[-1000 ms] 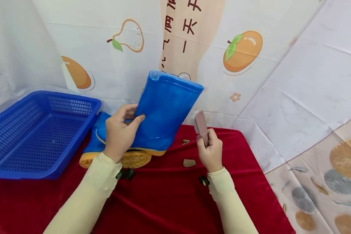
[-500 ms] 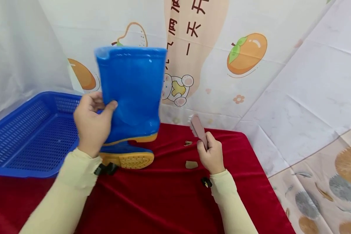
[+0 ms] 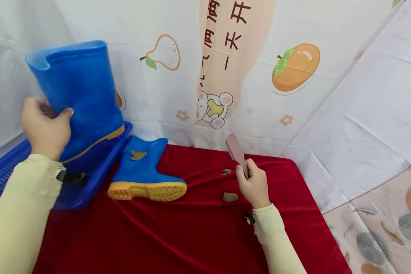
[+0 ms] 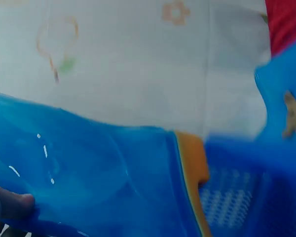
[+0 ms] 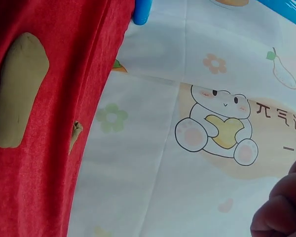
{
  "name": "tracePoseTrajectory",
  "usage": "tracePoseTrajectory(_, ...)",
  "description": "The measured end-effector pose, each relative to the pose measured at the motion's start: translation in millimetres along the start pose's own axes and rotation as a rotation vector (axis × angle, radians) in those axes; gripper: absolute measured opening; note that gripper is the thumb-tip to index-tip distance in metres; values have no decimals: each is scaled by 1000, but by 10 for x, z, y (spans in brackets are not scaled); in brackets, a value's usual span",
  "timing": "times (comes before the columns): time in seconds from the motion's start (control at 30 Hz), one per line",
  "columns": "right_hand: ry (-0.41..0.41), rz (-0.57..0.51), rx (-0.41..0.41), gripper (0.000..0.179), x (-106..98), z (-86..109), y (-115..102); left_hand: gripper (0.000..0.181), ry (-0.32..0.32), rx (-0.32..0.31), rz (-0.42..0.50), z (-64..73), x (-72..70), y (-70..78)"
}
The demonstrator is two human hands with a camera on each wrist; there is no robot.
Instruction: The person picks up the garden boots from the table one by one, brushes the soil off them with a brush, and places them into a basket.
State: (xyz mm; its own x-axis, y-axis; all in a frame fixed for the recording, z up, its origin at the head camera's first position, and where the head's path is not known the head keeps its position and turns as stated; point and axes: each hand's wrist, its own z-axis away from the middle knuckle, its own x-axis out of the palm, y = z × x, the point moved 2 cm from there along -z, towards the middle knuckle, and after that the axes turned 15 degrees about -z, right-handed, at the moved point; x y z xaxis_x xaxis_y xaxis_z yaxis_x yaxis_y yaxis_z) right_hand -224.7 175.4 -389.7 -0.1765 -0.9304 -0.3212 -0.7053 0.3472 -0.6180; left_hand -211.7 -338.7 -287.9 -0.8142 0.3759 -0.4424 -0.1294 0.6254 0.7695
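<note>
My left hand grips the back of a blue rain boot with a yellow sole, thumb on the near side. The boot is held upright over the blue plastic basket; in the left wrist view its sole edge shows above the basket's mesh. A second blue boot lies on its side on the red cloth, with a brown clay-like lump on its shaft. On the right, my right hand holds a pinkish brush by its handle, bristles facing left.
Two tan clay-like pieces, a larger one and a smaller one, lie on the red tablecloth left of my right hand. Behind the table hangs a white printed curtain.
My left hand has carried the boot leftward from above the second boot to over the basket, uncovering the second boot. My right hand stays nearly in place with the brush.
</note>
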Motion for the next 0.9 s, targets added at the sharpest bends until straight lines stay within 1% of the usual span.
tracePoseTrajectory(0.1,-3,20,0,32,-41,30,24,30,-85,-168,-54,-99,-3,-247)
tracePoseTrajectory(0.17,-3,30,4,31,-55,43,45,30,-127,-267,-83,-139,-1,-407)
tracePoseTrajectory(0.27,-5,36,12,31,-57,51,66,28,-196,-364,-133,-163,16,-636)
tracePoseTrajectory(0.37,-7,34,22,31,-50,53,81,23,-294,-435,-156,-162,37,-861)
tracePoseTrajectory(0.43,-14,29,26,32,-39,51,88,20,-351,-483,-171,-164,30,-971)
tracePoseTrajectory(0.47,-19,25,30,32,-34,50,96,18,-381,-485,-191,-171,28,-1013)
tracePoseTrajectory(0.5,-21,24,33,32,-30,47,103,24,-408,-480,-213,-182,26,-1041)
tracePoseTrajectory(0.57,-22,26,36,31,-23,34,109,48,-443,-469,-233,-205,24,-1032)
tracePoseTrajectory(0.63,-21,35,40,29,-22,21,119,74,-481,-410,-261,-235,39,-995)
tracePoseTrajectory(0.67,-22,39,44,28,-22,14,123,82,-484,-392,-261,-232,50,-959)
tracePoseTrajectory(0.7,-22,44,45,27,-21,9,126,85,-476,-391,-248,-214,53,-903)
tracePoseTrajectory(0.73,-23,46,46,26,-19,7,129,88,-454,-387,-233,-182,48,-837)
tracePoseTrajectory(0.77,-25,47,46,26,-17,5,134,88,-410,-369,-220,-138,35,-760)
tracePoseTrajectory(0.8,-26,47,47,25,-14,3,132,86,-330,-313,-208,-91,22,-685)
tracePoseTrajectory(0.83,-29,43,49,25,-12,1,136,83,-247,-260,-195,-19,-1,-573)
tracePoseTrajectory(0.87,-30,42,49,25,-11,-1,139,77,-142,-167,-176,60,-21,-452)
tracePoseTrajectory(0.9,-31,41,48,25,-10,-5,142,73,-43,-54,-148,145,-34,-317)
